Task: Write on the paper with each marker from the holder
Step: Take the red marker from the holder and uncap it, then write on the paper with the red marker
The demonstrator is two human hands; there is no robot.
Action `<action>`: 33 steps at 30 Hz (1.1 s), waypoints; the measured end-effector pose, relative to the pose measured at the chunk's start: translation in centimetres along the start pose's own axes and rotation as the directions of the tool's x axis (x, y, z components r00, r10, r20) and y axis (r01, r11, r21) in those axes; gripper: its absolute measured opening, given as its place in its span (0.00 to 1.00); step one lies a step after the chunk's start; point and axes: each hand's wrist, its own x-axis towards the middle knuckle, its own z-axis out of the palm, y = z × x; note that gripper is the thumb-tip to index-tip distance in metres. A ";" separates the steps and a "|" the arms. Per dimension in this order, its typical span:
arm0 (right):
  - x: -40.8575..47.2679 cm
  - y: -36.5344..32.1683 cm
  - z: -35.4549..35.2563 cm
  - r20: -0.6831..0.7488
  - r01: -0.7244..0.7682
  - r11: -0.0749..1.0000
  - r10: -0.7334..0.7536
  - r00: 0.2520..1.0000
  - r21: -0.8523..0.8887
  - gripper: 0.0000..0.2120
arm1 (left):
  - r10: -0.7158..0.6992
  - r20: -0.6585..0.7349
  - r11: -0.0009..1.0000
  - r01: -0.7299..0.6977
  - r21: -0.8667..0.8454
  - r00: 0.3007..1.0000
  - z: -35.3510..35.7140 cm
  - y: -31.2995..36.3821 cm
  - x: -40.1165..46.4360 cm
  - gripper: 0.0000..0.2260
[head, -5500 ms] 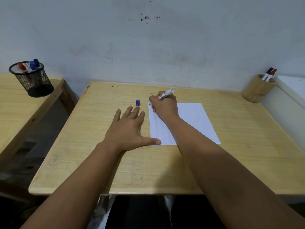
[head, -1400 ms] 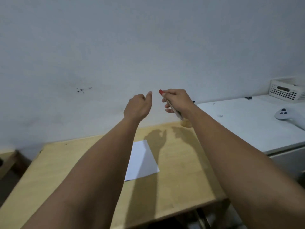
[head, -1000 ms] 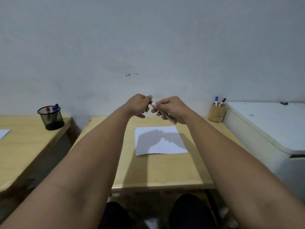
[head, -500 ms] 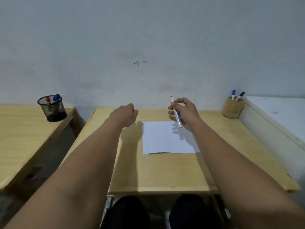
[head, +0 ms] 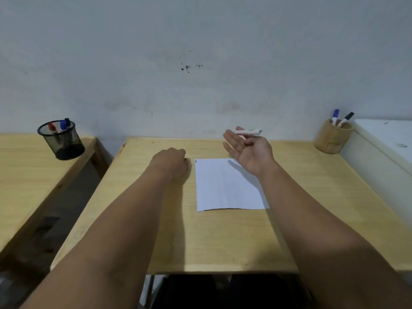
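Observation:
A white sheet of paper lies on the wooden desk, with a tiny blue mark at its top left corner. My right hand hovers over the paper's far right corner, palm up. A white marker lies sideways across its fingertips. My left hand rests as a fist on the desk just left of the paper, and a speck of red shows at its fingertips. The wooden holder at the desk's far right corner has a blue and a black marker in it.
A black mesh cup with red, blue and black markers stands on a second desk to the left, across a gap. A white cabinet adjoins the desk's right side. The wall runs right behind.
My right hand has turned palm up, and the marker has gone from upright in the grip to lying across the fingertips. My left fist has come down onto the desk beside the paper.

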 end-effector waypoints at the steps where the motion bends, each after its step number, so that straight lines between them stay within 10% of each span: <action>1: -0.1 0.1 0.1 0.016 0.004 1.000 -0.004 1.000 -0.019 0.23 | -0.010 -0.006 1.000 0.010 -0.018 1.000 0.0 -0.1 -0.3 0.17; 5: -0.9 0.3 1.2 0.003 0.058 0.969 -0.059 0.998 -0.241 0.06 | -0.023 -0.091 0.995 0.014 -0.100 0.996 -0.5 -0.2 -2.7 0.17; 15: -1.5 3.2 2.8 -0.009 0.242 0.650 -0.358 0.934 -0.720 0.11 | 0.060 -0.115 0.990 -0.074 -0.120 0.992 0.8 0.0 -8.6 0.45; 33: 2.4 8.9 3.9 0.007 0.217 0.521 -0.375 0.927 -0.826 0.09 | 0.114 -0.032 0.972 -0.118 -0.201 0.993 4.0 0.1 -7.9 0.60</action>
